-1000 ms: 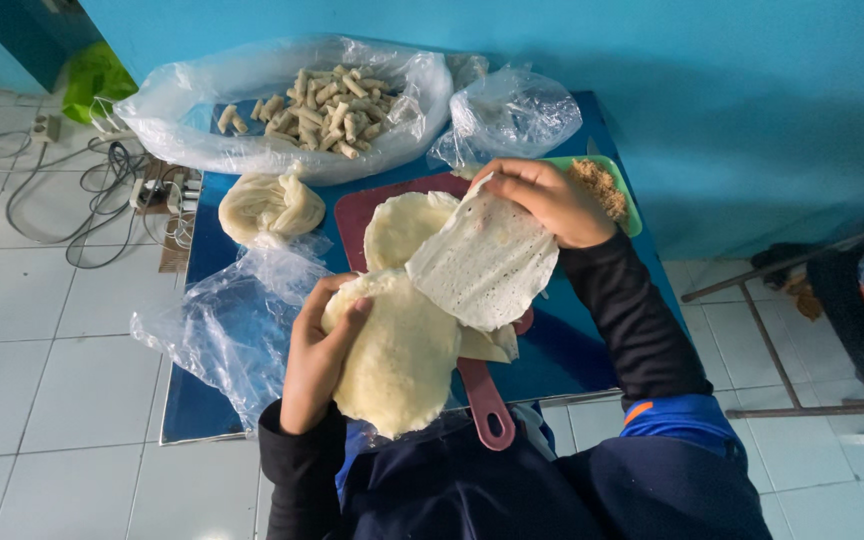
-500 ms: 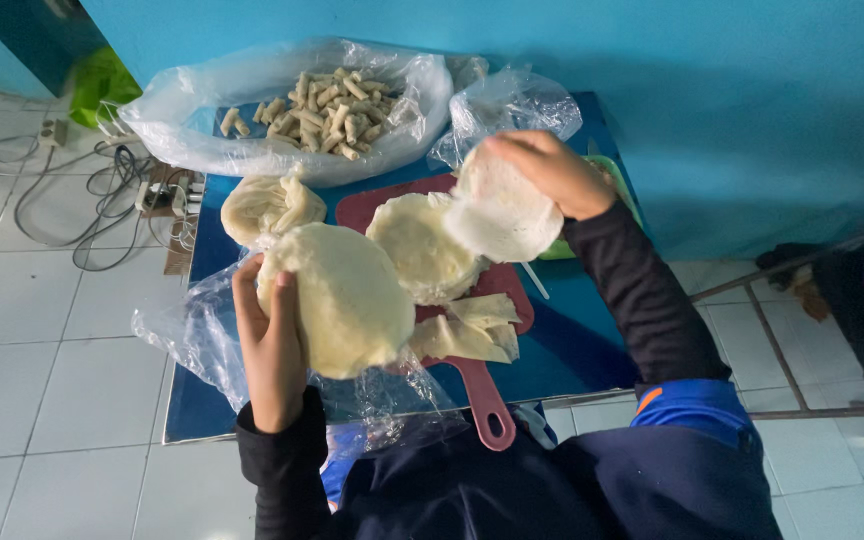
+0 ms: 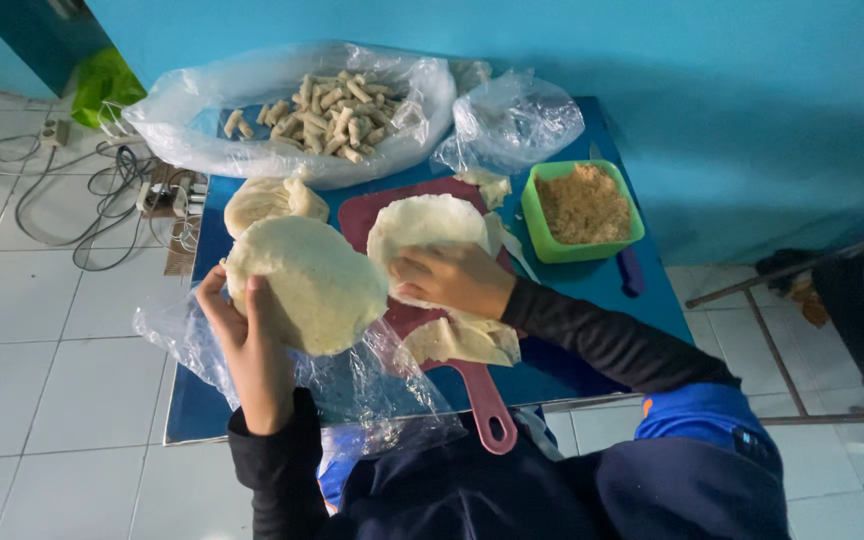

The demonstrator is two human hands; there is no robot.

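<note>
My left hand holds up a stack of round pale wrapper sheets over a clear plastic bag. My right hand presses flat on a single wrapper sheet that lies on the dark red cutting board. A few torn wrapper pieces lie on the board below that hand. A green tub of brown crumbly filling stands just right of the board. Another bundle of wrappers sits on the blue table at the upper left.
A large clear bag holding several rolled pieces lies at the table's far side, next to a crumpled empty bag. Cables and a power strip lie on the white tiled floor at left. A metal frame stands at right.
My right hand has come down and laid its sheet flat on the board. My left hand still holds the stack, slightly lower. The green tub is now uncovered.
</note>
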